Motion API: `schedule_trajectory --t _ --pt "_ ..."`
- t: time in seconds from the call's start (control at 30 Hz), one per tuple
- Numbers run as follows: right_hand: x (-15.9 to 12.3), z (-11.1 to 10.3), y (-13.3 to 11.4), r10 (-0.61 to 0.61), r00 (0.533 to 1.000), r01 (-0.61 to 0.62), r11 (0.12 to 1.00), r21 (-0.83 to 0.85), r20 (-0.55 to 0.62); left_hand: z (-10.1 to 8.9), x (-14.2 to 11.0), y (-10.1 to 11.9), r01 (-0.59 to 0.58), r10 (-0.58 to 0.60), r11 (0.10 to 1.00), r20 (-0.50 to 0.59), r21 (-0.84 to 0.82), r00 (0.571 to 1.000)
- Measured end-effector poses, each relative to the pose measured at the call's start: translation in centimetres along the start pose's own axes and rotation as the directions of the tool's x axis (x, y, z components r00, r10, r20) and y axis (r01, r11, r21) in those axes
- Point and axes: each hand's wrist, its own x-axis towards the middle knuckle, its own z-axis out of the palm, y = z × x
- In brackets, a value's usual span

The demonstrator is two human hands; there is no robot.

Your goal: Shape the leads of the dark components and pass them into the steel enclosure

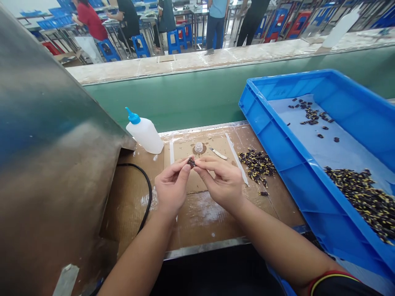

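Observation:
Both my left hand point(172, 187) and my right hand point(220, 181) pinch a small dark bead-like piece point(191, 162) between thumbs and fingertips, above a cardboard mat point(197, 218). Just beyond my fingers, a small clear cap or cup point(199, 147) stands on a dark spot. To its right lies a pale slim tool point(218, 153). A white glue bottle with a blue nozzle point(144, 132) lies tilted at the mat's far left. Nearest my right hand is a heap of black-and-yellow pieces point(257, 165).
A blue plastic tray point(277, 102) on the right holds a large heap of black-and-yellow pieces point(362, 201). A grey metal panel point(46, 123) rises on the left, with a black cable point(145, 185) beside it. Beyond the green belt point(173, 98), several people work among blue stools.

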Motion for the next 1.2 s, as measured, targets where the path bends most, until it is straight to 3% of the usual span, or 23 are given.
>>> schedule_trajectory --t 0.13,0.3,0.57,0.97,1.2 --pt "0.1 -0.2 0.2 -0.105 0.994 0.102 0.990 -0.093 -0.026 0.1 -0.3 0.3 -0.035 0.028 0.991 0.057 0.130 0.998" --pt "0.1 -0.2 0.2 -0.165 0.986 0.160 0.981 -0.108 -0.032 0.1 -0.4 0.9 -0.131 0.118 0.976 0.083 0.172 0.990" --pt "0.0 0.1 0.1 -0.208 0.978 0.204 0.970 -0.135 -0.014 -0.1 -0.7 0.7 -0.155 0.168 0.945 -0.019 0.288 0.986" --pt "-0.1 -0.1 0.2 -0.254 0.967 0.252 0.955 -0.156 0.010 -0.6 -0.3 0.7 -0.222 0.204 0.933 0.091 0.283 0.975" --pt "0.2 -0.2 0.2 -0.294 0.955 0.296 0.944 -0.145 0.037 -0.9 0.0 0.7 -0.300 0.287 0.890 0.087 0.344 0.954"
